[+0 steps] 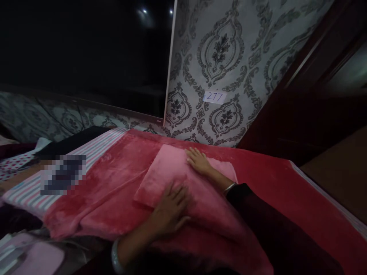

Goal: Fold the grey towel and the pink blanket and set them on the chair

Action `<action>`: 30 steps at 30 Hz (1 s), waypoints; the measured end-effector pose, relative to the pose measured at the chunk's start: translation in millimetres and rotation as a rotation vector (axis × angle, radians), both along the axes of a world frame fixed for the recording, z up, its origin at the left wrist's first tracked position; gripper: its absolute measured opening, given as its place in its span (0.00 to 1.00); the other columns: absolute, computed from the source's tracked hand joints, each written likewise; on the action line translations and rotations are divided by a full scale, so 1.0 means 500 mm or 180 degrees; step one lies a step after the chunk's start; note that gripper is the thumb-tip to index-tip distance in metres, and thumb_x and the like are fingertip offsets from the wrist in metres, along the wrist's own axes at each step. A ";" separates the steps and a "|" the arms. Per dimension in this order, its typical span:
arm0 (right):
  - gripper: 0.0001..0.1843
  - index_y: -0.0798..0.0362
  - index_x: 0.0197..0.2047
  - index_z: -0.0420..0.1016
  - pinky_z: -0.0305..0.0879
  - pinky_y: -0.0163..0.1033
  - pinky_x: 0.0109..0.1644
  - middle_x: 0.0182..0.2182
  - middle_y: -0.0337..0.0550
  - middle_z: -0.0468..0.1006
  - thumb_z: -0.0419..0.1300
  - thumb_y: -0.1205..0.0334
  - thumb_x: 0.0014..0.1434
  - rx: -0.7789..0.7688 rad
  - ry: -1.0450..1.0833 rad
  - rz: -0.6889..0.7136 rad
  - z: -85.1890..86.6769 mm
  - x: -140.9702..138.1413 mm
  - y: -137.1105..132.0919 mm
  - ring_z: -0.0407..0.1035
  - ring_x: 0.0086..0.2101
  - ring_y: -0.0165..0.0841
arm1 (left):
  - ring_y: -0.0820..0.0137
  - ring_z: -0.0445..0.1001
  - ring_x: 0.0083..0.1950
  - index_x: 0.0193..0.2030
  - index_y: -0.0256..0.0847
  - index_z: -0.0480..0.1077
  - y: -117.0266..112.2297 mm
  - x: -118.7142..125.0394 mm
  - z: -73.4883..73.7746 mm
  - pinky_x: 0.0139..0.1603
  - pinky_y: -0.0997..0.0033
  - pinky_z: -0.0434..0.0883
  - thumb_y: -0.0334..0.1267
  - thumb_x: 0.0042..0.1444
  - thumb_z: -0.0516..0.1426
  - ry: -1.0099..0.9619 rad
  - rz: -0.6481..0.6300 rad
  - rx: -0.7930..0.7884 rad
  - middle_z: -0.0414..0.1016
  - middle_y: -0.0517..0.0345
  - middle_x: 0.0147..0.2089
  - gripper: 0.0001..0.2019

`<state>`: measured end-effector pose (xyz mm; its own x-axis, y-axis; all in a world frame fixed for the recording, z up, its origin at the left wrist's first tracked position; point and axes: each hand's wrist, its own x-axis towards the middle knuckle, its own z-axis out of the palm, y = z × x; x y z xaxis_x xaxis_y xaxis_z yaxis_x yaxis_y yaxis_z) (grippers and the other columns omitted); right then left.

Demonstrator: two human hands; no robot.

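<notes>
A pink plush blanket (166, 168), partly folded, lies on a red plush cover (263, 172). My left hand (172, 208) rests on the near part of the pink blanket with its fingers spread, slightly blurred. Farther back, near the blanket's far edge, my right hand (198, 161) lies flat on it, fingers stretched out. Neither hand grips anything. The near end of the pink blanket hangs toward me between my arms, in shadow.
Left of the red cover is striped fabric (100, 147) with a pixelated dark object (64, 173) on it. A large dark television (86, 49) hangs behind. Patterned wallpaper (220, 46) bears a paper marked 277 (215, 97). Dark wooden furniture (301, 103) stands at right.
</notes>
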<state>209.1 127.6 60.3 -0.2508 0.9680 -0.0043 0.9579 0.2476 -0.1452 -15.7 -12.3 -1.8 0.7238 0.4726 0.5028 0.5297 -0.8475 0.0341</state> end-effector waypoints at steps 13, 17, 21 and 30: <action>0.33 0.41 0.77 0.47 0.42 0.64 0.73 0.77 0.41 0.41 0.43 0.44 0.74 -0.0130 0.0067 0.1227 -0.053 -0.138 0.130 0.37 0.74 0.46 | 0.39 0.39 0.79 0.75 0.50 0.56 0.015 -0.072 -0.048 0.73 0.30 0.40 0.50 0.57 0.61 -0.0119 0.1095 0.0207 0.47 0.48 0.80 0.40; 0.32 0.43 0.78 0.45 0.40 0.59 0.75 0.76 0.41 0.47 0.39 0.46 0.75 -0.0235 0.0246 0.0957 -0.076 -0.126 0.190 0.39 0.74 0.42 | 0.40 0.39 0.79 0.75 0.50 0.55 0.012 -0.072 -0.040 0.73 0.32 0.40 0.49 0.56 0.62 -0.0108 0.1103 0.0239 0.47 0.49 0.80 0.41; 0.31 0.42 0.78 0.47 0.38 0.60 0.75 0.76 0.41 0.47 0.37 0.46 0.75 -0.0264 0.0277 0.0649 -0.096 -0.121 0.209 0.38 0.74 0.43 | 0.40 0.39 0.79 0.75 0.50 0.57 0.013 -0.073 -0.040 0.73 0.32 0.42 0.48 0.56 0.62 -0.0113 0.1146 0.0204 0.46 0.49 0.80 0.40; 0.33 0.45 0.79 0.41 0.38 0.57 0.75 0.77 0.43 0.42 0.38 0.46 0.75 -0.0131 0.0158 0.0399 -0.034 -0.119 0.164 0.36 0.74 0.39 | 0.40 0.40 0.79 0.74 0.50 0.58 0.024 -0.076 -0.041 0.73 0.30 0.44 0.50 0.59 0.59 -0.0168 0.1040 0.0192 0.51 0.48 0.79 0.37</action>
